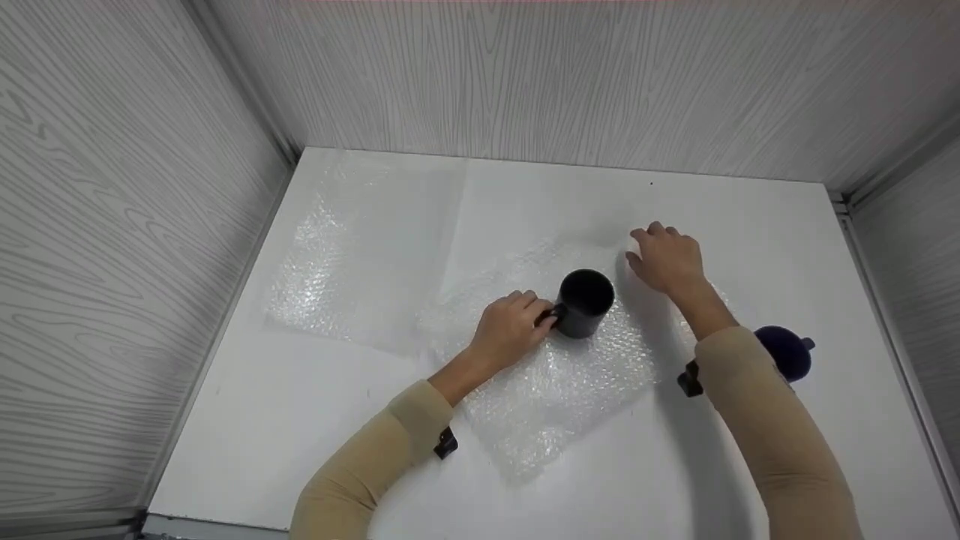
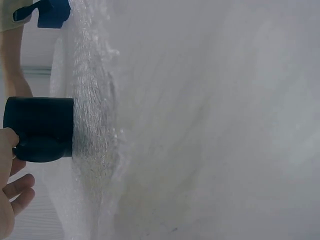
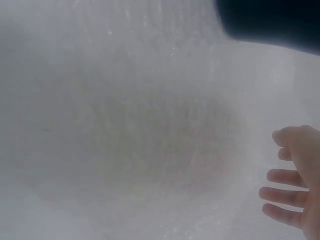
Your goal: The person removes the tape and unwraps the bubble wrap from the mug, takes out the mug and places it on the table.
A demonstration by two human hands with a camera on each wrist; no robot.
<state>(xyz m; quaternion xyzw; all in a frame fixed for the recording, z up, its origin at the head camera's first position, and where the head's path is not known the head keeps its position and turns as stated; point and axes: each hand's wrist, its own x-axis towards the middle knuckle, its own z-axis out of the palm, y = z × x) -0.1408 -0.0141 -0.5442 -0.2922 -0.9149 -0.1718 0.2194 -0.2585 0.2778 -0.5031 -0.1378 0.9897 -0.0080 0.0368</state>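
A black mug (image 1: 579,319) stands upright on a sheet of bubble wrap (image 1: 555,405), its open top showing dark inside. My left hand (image 1: 512,330) pinches the mug's handle from the left. In the left wrist view, thumb and fingertips meet at the handle of the mug (image 2: 42,127), while the other fingers lie loosely below it. On the far right side of the mug, my right hand (image 1: 669,256) is held over the sheet's upper part with bent, relaxed fingers and nothing in it. The right wrist view has this hand (image 3: 300,180) with its fingers spread apart.
A second piece of bubble wrap (image 1: 352,255) lies flat at the table's back left. To the right, a dark blue rounded object (image 1: 787,352) with a small tab is partly covered by the right sleeve. Wood-grain panels (image 1: 487,82) enclose the white table (image 1: 285,420) at the back and sides.
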